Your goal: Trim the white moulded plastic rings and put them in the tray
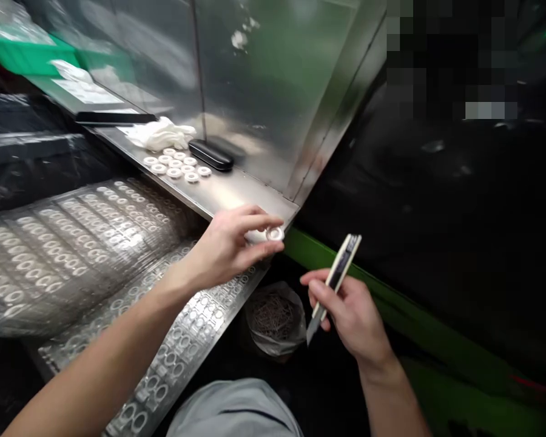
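My left hand (230,243) pinches a small white ring (275,233) between thumb and fingertips at the near corner of a steel shelf (227,189). My right hand (350,312) grips a utility knife (334,279), blade pointing down, a short way to the right of the ring and lower. Several more white rings (176,164) lie in a cluster farther back on the shelf. Clear plastic trays (73,243) filled with rows of rings lie stacked below my left forearm.
A black case (210,155) and a white cloth (161,135) sit behind the ring cluster. A plastic bag of thin dark scraps (273,318) sits on the floor below the hands. A green rail (391,303) runs along the right. Steel panels (264,85) back the shelf.
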{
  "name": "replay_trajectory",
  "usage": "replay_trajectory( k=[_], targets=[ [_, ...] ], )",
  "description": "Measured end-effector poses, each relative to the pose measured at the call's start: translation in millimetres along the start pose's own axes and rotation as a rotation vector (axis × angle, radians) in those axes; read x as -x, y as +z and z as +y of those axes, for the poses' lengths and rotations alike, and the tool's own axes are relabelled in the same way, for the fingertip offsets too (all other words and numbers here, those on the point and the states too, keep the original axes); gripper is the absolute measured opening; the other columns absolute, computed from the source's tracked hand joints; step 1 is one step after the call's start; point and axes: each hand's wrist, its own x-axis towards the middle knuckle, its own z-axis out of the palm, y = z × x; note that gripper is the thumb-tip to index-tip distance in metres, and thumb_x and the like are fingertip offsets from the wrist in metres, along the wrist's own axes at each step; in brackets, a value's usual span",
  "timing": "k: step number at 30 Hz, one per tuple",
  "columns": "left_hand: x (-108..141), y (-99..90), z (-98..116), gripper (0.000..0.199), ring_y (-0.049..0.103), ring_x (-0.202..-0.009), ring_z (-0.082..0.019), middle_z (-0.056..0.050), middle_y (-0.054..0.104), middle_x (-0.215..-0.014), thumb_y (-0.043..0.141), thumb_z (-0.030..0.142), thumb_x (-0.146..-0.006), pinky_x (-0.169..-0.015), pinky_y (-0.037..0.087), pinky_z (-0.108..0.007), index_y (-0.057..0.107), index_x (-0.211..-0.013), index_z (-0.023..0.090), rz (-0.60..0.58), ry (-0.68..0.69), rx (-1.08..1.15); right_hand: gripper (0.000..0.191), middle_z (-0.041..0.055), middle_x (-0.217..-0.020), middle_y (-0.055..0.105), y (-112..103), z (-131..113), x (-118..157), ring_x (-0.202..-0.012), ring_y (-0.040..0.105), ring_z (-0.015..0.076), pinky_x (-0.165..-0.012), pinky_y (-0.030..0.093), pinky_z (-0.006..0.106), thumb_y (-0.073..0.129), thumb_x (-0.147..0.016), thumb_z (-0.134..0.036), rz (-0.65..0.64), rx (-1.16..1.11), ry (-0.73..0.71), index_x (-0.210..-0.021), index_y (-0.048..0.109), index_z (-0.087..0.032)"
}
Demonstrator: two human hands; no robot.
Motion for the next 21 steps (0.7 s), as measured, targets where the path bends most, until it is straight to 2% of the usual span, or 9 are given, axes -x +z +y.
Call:
replay_trajectory(
  k=[1, 3, 6, 10, 15, 21],
  targets=[
    [5, 5.8, 10, 0.031, 0.066, -0.085, -0.014, -0.006, 0.069, -0.101, 0.076, 0.029, -0.091, -0.07, 0.053, -0.025, 0.073, -0.118, 0.014, -0.007, 0.053, 0.083, 0.035, -0.0016, -0.067, 0.06, 0, -8, -4, -0.045, 0.051, 0.0047, -0.04, 0.039, 0.013, 0.075, -0.09, -0.05, 0.006, -0.007, -0.04, -0.1, 0.075, -0.016],
    [15, 17.0, 28, 0.039, 0.067, -0.09, -0.013, -0.006, 0.071, -0.102, 0.079, 0.021, -0.089, -0.078, 0.055, -0.023, 0.069, -0.125, 0.013, 0.004, 0.099, 0.207, 0.033, -0.002, -0.066, 0.06, 0, -20, -7, -0.043, 0.05, 0.0044, -0.038, 0.038, 0.013, 0.074, -0.091, -0.048, -0.02, -0.043, -0.091, -0.1, 0.076, -0.017],
    [30, 31.8, 43, 0.049, 0.07, -0.094, -0.013, -0.005, 0.073, -0.104, 0.082, 0.013, -0.084, -0.09, 0.058, -0.021, 0.064, -0.129, 0.014, 0.064, -0.001, 0.451, 0.029, -0.0027, -0.064, 0.06, 2, -28, -6, -0.041, 0.048, 0.0038, -0.037, 0.038, 0.012, 0.074, -0.092, -0.045, -0.105, -0.118, -0.104, -0.098, 0.076, -0.017],
    [44, 47.3, 49, 0.05, 0.071, -0.098, -0.016, -0.006, 0.074, -0.106, 0.085, 0.007, -0.077, -0.092, 0.06, -0.022, 0.067, -0.123, 0.016, 0.155, -0.167, 0.737, 0.022, -0.0043, -0.06, 0.058, 10, -20, 4, -0.039, 0.044, 0.0028, -0.036, 0.035, 0.012, 0.075, -0.092, -0.039, -0.151, -0.295, -0.07, -0.095, 0.074, -0.017],
    [57, 60.5, 55, 0.047, 0.072, -0.095, -0.015, -0.005, 0.075, -0.106, 0.087, 0.0, -0.071, -0.091, 0.061, -0.019, 0.073, -0.112, 0.018, 0.318, -0.252, 0.853, 0.019, -0.0054, -0.056, 0.054, 31, -10, 17, -0.035, 0.039, 0.0028, -0.034, 0.032, 0.013, 0.073, -0.093, -0.035, -0.142, -0.58, -0.011, -0.093, 0.071, -0.016],
    [69, 67.0, 57, 0.036, 0.074, -0.092, -0.013, -0.001, 0.077, -0.103, 0.086, 0.007, -0.077, -0.084, 0.062, -0.016, 0.078, -0.107, 0.024, 0.334, -0.344, 1.015, 0.016, -0.0056, -0.058, 0.053, 48, -10, 27, -0.035, 0.039, 0.0023, -0.035, 0.034, 0.013, 0.073, -0.092, -0.032, -0.1, -0.671, 0.046, -0.089, 0.069, -0.016]
  ],
)
